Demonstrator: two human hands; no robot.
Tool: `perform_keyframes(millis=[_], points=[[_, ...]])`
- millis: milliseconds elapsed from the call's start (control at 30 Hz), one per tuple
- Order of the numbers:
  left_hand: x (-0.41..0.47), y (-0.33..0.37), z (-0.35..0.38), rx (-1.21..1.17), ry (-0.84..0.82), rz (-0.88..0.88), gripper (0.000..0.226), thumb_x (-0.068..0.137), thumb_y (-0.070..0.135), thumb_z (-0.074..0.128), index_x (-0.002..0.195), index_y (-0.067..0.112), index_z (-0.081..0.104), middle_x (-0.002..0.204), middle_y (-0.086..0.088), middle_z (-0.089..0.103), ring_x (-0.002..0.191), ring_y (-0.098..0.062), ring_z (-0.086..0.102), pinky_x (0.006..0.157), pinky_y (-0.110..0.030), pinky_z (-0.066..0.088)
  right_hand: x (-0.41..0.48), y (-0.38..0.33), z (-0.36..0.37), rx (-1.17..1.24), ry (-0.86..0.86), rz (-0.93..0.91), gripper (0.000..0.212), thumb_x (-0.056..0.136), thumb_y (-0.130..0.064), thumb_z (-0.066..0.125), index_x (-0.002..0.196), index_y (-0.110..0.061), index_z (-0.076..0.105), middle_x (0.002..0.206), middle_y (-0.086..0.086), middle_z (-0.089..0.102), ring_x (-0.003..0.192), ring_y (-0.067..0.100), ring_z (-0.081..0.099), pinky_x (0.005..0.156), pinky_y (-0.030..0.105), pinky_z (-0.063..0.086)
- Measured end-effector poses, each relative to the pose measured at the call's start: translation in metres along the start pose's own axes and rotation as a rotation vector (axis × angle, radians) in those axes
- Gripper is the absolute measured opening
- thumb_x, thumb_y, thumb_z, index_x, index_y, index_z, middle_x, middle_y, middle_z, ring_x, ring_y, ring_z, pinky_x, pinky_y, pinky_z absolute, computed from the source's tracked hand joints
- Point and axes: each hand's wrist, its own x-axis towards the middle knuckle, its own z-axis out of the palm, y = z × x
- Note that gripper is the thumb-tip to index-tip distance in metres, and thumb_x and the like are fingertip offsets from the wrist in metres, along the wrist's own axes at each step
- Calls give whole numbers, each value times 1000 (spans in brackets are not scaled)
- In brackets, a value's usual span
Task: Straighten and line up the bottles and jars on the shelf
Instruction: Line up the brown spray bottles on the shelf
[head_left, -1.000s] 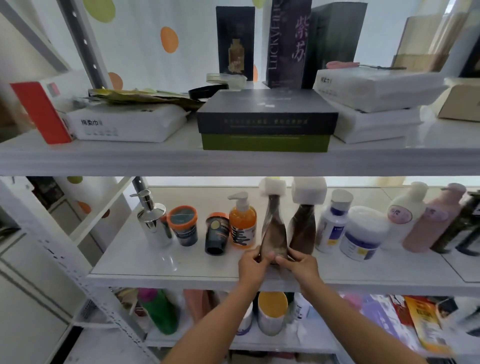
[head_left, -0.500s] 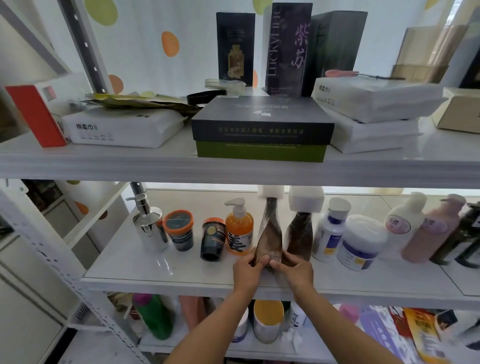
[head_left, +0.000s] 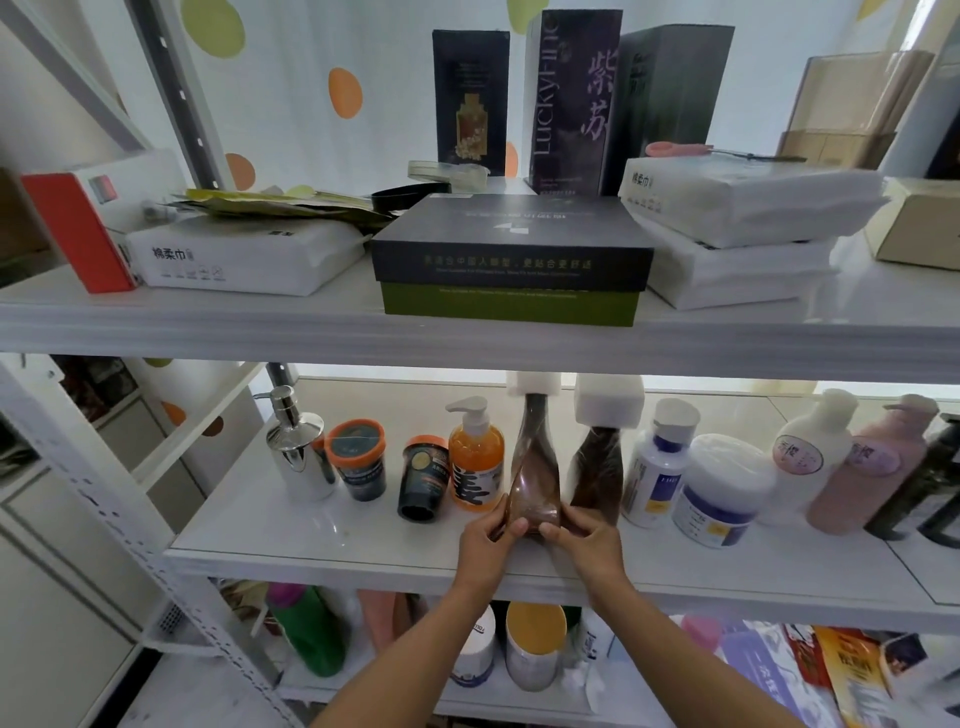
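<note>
Twisted bottle (head_left: 535, 483): translucent brown plastic with a spiralled body and a white square cap. It stands upright on the glossy white middle shelf (head_left: 311, 535), near its front edge.
Left hand (head_left: 485, 540): fingers curled round the bottle's base from the left, thumb on its front face.
Right hand (head_left: 587, 535): thumb and fingertips pinch the base from the right, and the two thumbs nearly meet.
Left neighbour: orange pump bottle with a white head (head_left: 475, 462), just beside the held bottle.
Right neighbour: second dark brown bottle with a white block cap (head_left: 597, 467), close behind the right hand.
Further left: small black jar with an orange lid (head_left: 423, 478), wider orange-lidded dark jar (head_left: 358, 460), chrome pump dispenser (head_left: 298, 457).
Further right: white bottle with a blue label (head_left: 657, 467), squat white tub (head_left: 722, 491), white pump bottle (head_left: 810, 447), pink bottle (head_left: 862, 467) — all in a loose row.
</note>
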Motion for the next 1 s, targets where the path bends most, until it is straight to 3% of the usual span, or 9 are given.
perform_keyframes(millis=[167, 300, 500, 567, 767, 933, 1000], points=[[1, -1, -1, 27, -33, -15, 28, 90, 13, 60, 118, 17, 62, 111, 6, 67, 98, 9, 61, 86, -5, 45, 0, 2, -12, 15, -103, 16, 48, 82, 2, 66, 128, -3, 55, 116, 4, 52, 109, 17, 53, 86, 19, 43], [3, -1, 0, 43, -43, -14, 27, 92, 10, 57, 117, 14, 62, 108, 6, 66, 92, 19, 58, 82, 0, 43, 0, 7, -11, 57, -47, 43, 48, 80, 3, 68, 127, -2, 57, 118, 8, 58, 106, 18, 55, 91, 25, 43], [4, -3, 1, 33, -7, -5, 36, 91, 16, 58, 126, 6, 59, 119, -4, 66, 112, -11, 59, 86, -4, 46, -2, 14, 3, 53, 157, 82, 35, 75, -2, 74, 110, -4, 68, 104, 10, 68, 97, 21, 61, 89, 27, 47], [2, -4, 1, 45, 7, -4, 37, 91, 18, 59, 127, 7, 58, 118, -3, 67, 113, -13, 59, 86, -5, 46, -3, 14, 3, 40, 173, 85, 33, 75, -3, 74, 108, -5, 69, 103, 9, 68, 95, 19, 61, 88, 26, 47], [-5, -5, 4, 82, 37, 20, 41, 89, 15, 62, 129, 19, 53, 116, 11, 63, 99, 19, 56, 88, -2, 43, -6, 10, 1, -3, 184, 72, 31, 75, -2, 74, 106, -3, 70, 95, 7, 67, 87, 15, 58, 83, 23, 45], [-2, -6, 5, 111, 64, 39, 42, 88, 12, 63, 129, 13, 54, 116, 17, 58, 99, 24, 52, 86, 3, 38, -5, 8, 0, -39, 185, 57, 30, 74, 0, 74, 104, -1, 70, 95, 9, 68, 87, 16, 59, 82, 23, 44], [-3, -7, 5, 134, 71, 29, 44, 88, 11, 63, 131, 11, 53, 120, 14, 58, 107, 15, 54, 89, 2, 38, -6, 8, 0, -60, 190, 53, 30, 73, 1, 75, 103, 0, 71, 95, 10, 69, 85, 16, 59, 81, 22, 44]])
